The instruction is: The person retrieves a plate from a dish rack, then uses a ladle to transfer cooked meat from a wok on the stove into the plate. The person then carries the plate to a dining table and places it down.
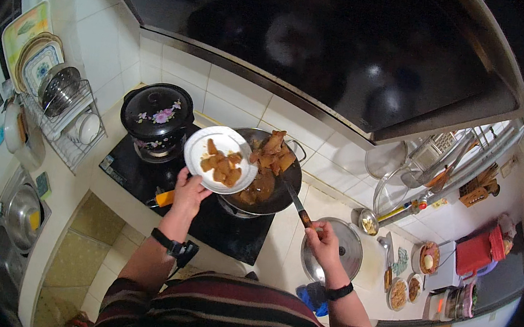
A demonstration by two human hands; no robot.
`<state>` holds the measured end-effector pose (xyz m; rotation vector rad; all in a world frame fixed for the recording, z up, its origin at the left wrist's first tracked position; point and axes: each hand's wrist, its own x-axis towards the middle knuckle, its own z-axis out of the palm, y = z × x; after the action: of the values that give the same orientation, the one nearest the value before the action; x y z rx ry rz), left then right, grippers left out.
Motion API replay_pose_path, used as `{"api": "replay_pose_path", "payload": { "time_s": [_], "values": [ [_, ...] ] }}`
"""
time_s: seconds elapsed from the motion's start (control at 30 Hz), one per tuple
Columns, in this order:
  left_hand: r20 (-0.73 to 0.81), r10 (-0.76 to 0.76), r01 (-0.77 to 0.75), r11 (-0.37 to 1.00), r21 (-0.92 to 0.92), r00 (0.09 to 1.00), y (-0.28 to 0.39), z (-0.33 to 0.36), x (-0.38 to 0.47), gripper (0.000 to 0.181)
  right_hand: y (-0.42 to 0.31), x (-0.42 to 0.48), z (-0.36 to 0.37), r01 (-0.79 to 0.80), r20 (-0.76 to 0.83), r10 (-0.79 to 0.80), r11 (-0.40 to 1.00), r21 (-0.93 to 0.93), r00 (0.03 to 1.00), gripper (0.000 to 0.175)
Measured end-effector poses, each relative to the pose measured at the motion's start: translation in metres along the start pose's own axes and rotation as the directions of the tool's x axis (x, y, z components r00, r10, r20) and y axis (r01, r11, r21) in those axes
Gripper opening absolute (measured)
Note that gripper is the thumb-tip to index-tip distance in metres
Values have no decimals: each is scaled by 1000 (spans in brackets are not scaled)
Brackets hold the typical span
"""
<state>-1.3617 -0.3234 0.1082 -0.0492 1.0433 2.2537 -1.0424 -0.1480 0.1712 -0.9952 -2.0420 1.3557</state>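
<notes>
My left hand (189,192) grips the rim of a white plate (197,140), which holds several brown pieces of cooked food (223,168). The plate overlaps the left side of a dark wok (287,199) on the black cooktop (249,239). In my right hand (322,239) is the handle of a metal spatula (302,211). Its blade is hidden beneath a heap of brown food pieces (272,155) above the wok, close to the plate's right edge. More food in brown sauce (259,189) lies in the wok. The wok's orange handle (165,198) shows left of my left wrist.
Left of the wok stands a black lidded pot (157,114) with flowers. A metal lid (347,258) lies on the counter under my right forearm. Filled dishes (398,294) stand farther right; a dish rack (72,143) and sink (6,251) are at left. A range hood (261,75) overhangs.
</notes>
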Motion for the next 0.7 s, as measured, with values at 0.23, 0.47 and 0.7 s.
{"api": "replay_pose_path", "payload": {
  "time_s": [0.23, 0.47, 0.7],
  "values": [
    [62, -148, 148, 989, 9, 987, -23, 32, -4, 50, -43, -24, 8, 334, 84, -358, 726, -601, 930, 29],
    [119, -172, 173, 985, 6, 978, -23, 25, -8, 48, -46, -21, -2, 356, 36, -442, 669, -653, 896, 29],
    [85, -86, 89, 995, -35, 993, -11, 13, -13, 41, -40, -5, -25, -86, -59, 90, 994, 69, 994, 20]
  ]
}}
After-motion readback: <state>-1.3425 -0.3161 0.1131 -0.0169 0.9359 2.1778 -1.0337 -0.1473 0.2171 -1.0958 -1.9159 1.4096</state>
